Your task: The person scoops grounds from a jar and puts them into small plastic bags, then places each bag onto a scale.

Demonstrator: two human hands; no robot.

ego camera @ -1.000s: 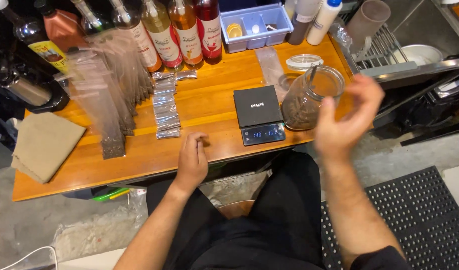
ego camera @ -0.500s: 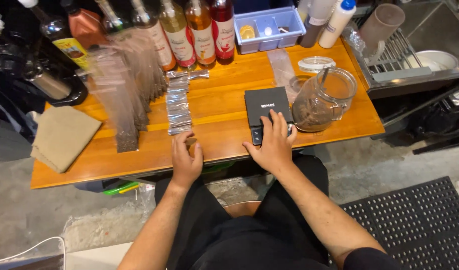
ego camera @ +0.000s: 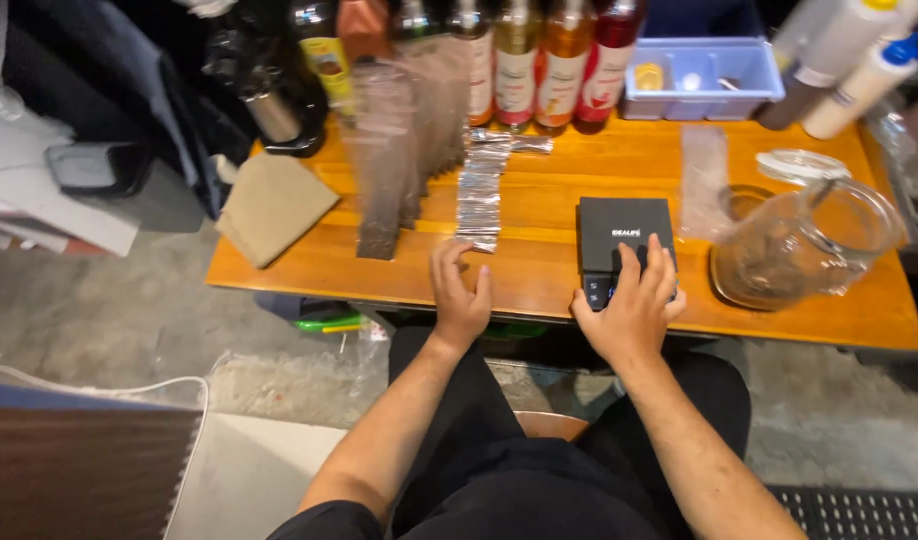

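— Since a second ago, what moved?
— Right hand (ego camera: 631,305) came down from the air onto the black scale (ego camera: 624,243), fingers spread flat over its front edge.
— And the left hand (ego camera: 461,295)?
— Resting open on the wooden bench (ego camera: 539,270), just below the silver sachets (ego camera: 482,190).

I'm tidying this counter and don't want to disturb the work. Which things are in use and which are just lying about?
In use: black scale under the right hand; silver sachets by the left hand; glass jar.
Lying about: syrup bottles, blue tray, brown cloth.
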